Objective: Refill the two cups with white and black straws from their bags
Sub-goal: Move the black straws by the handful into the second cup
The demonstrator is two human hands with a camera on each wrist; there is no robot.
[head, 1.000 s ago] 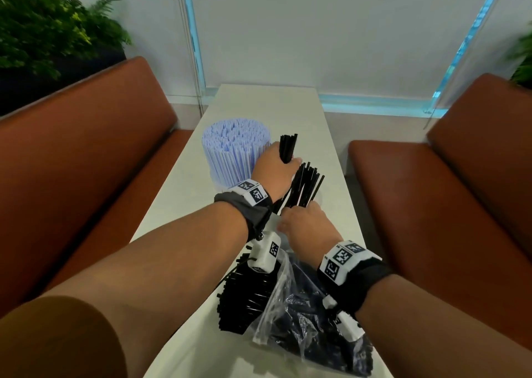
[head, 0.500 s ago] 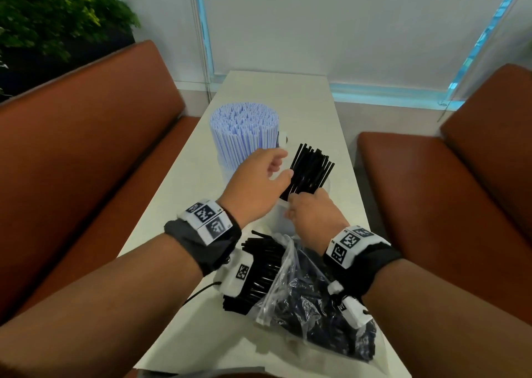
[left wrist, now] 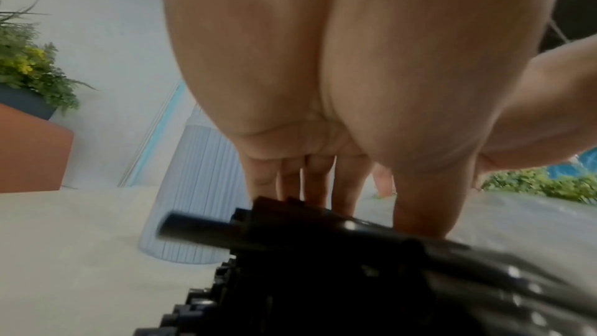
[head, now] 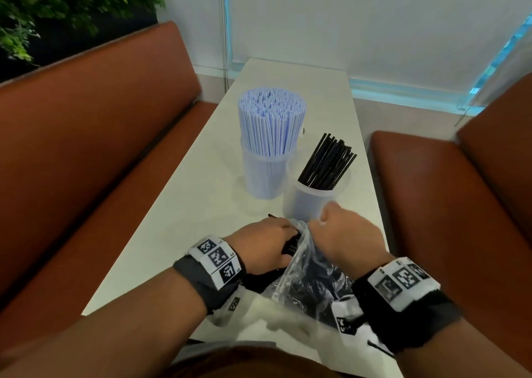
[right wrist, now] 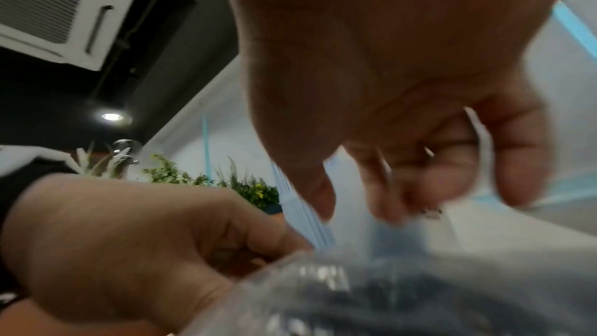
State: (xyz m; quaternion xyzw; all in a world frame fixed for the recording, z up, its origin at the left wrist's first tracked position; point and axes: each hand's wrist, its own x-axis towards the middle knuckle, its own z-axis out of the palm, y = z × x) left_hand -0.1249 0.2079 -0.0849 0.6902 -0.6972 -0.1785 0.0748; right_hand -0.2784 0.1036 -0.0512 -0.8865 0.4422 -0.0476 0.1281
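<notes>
Black straws (head: 325, 163) stand sparse and slanted in the near cup (head: 309, 205), towards the table's right edge; the white-straw cup (head: 263, 176) just behind is packed. Head view: right hand (head: 347, 238) pinches the bag (head: 305, 279) mouth up.

Left wrist view: left hand (left wrist: 323, 86), fingers down on bagged straws (left wrist: 323, 265); grip not discernible.

Right wrist view: film (right wrist: 404, 252) between curled fingers (right wrist: 416, 188).

Risk, judged: a jerked pull knocks the light cup or scatters straws.

The right hand (right wrist: 404, 86) fills the upper right of the frame, fingers (right wrist: 416, 188) apparently pinching the blurred clear bag (right wrist: 371, 290) at the bottom. The left hand (right wrist: 129, 239) sits lower left, plants (right wrist: 245, 188) behind it.
</notes>
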